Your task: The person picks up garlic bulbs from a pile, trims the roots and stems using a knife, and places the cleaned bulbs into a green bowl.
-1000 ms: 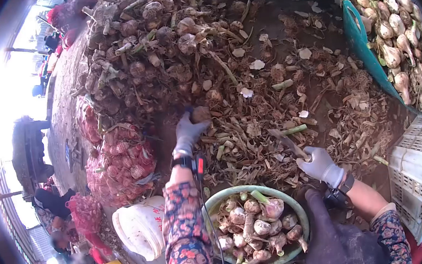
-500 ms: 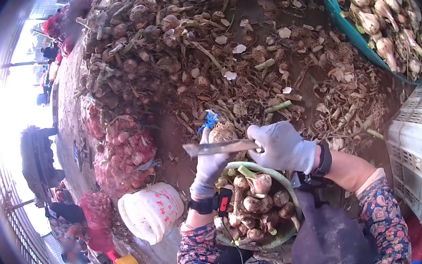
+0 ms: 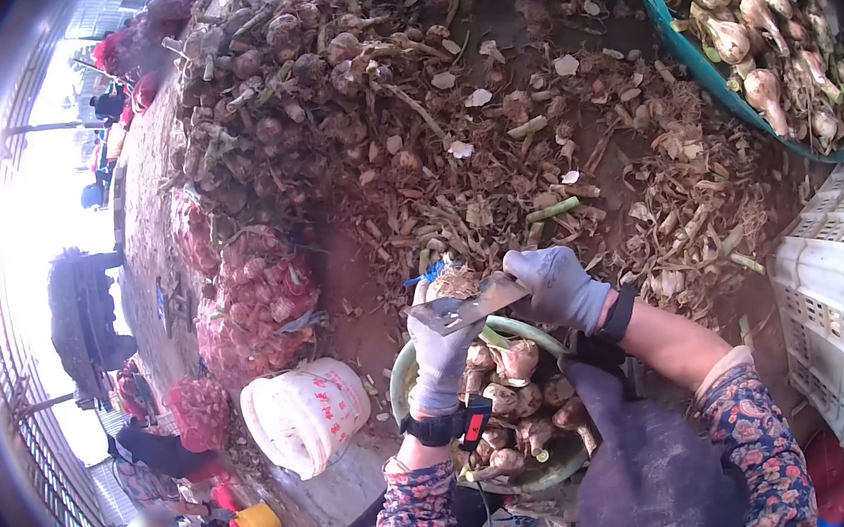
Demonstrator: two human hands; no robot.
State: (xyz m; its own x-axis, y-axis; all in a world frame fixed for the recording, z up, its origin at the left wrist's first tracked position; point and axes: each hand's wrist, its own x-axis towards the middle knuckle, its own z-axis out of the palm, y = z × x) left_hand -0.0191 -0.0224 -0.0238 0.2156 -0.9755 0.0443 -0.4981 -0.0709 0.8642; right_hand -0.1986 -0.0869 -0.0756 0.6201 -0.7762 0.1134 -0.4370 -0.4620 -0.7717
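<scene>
Gloved in pale grey, my left hand (image 3: pixel 443 354) is wrapped round a garlic bulb (image 3: pixel 456 281) whose roots point up, with a blue scrap beside it. My right hand (image 3: pixel 558 287), gloved too, is closed round the handle end of a flat metal blade (image 3: pixel 471 305). The blade lies across the front of the bulb and partly hides it. Beneath both hands is a round green tub (image 3: pixel 404 377) holding several garlic bulbs (image 3: pixel 515 404) with cut stems.
A heap of garlic (image 3: pixel 268 106) spreads at the upper left, trimmings (image 3: pixel 687 190) across the middle. Around stand a white bucket (image 3: pixel 307 419), red net bags (image 3: pixel 255 308), a teal-rimmed basket (image 3: pixel 690 54) and a white crate (image 3: pixel 835 278). Another person (image 3: pixel 160 477) is at lower left.
My left hand has moved slightly down and right with the bulb. The blade has turned from edge-on to show its flat face, and my right hand has shifted left.
</scene>
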